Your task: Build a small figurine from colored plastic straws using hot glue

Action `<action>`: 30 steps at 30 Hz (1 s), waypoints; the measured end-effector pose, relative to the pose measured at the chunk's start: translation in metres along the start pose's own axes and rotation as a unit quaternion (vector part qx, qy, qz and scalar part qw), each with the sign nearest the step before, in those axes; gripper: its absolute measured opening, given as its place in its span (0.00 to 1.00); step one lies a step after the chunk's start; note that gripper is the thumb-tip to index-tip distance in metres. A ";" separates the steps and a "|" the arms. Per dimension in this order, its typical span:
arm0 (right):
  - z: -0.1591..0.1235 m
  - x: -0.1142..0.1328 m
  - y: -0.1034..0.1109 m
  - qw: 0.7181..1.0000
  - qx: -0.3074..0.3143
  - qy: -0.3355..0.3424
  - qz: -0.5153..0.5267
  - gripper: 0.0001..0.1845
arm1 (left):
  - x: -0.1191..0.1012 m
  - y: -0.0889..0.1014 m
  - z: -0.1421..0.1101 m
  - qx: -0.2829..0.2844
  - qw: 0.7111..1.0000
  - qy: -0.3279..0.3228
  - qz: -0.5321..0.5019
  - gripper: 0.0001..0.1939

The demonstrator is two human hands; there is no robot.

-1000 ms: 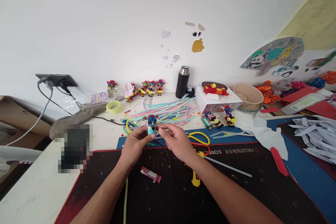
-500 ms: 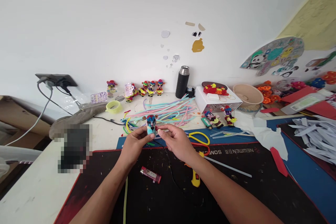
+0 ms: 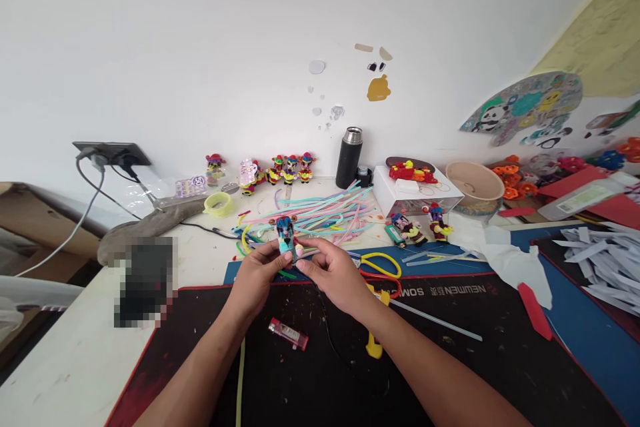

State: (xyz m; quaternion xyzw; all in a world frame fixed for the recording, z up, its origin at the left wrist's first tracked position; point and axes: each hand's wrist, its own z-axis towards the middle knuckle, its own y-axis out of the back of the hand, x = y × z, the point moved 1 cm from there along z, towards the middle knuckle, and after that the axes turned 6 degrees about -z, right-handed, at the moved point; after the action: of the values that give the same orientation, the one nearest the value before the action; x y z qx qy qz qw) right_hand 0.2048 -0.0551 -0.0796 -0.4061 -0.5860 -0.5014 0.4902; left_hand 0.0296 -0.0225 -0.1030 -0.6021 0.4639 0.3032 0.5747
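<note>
A small pipe-cleaner figurine with a blue and red headpiece, dark beard and light blue body is upright above the mat. My left hand pinches it low on its left side, thumb in front. My right hand has its thumb and index finger around a short dark red part with a pink tip at the figurine's right side. A red lighter lies on the black mat below the hands. Under the right forearm is a yellow-handled tool, partly hidden.
Coloured pipe cleaners lie behind the hands. Several finished figurines stand by the wall, near a black thermos. A white box, scissors with yellow and red handles, yellow tape and paper strips lie around.
The figurine has turned slightly and tilted, and its pink-tipped part now shows. My right thumb has lowered and moved apart from the index finger. The view has shifted slightly.
</note>
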 end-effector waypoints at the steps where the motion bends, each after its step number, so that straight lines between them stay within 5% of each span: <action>1: 0.000 0.000 -0.001 1.000 -0.006 0.001 0.000 0.27 | 0.000 -0.001 0.000 0.001 1.000 -0.001 0.000 0.23; 30: 0.002 -0.022 -0.015 0.996 -0.073 -0.002 0.046 0.27 | 0.002 0.001 -0.002 0.011 0.997 -0.024 0.068 0.22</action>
State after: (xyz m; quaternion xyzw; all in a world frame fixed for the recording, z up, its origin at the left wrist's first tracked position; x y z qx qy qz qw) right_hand 0.1947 -0.0552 -0.1043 -0.4685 -0.5295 -0.5190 0.4803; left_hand 0.0293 -0.0251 -0.1053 -0.5556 0.4935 0.3509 0.5697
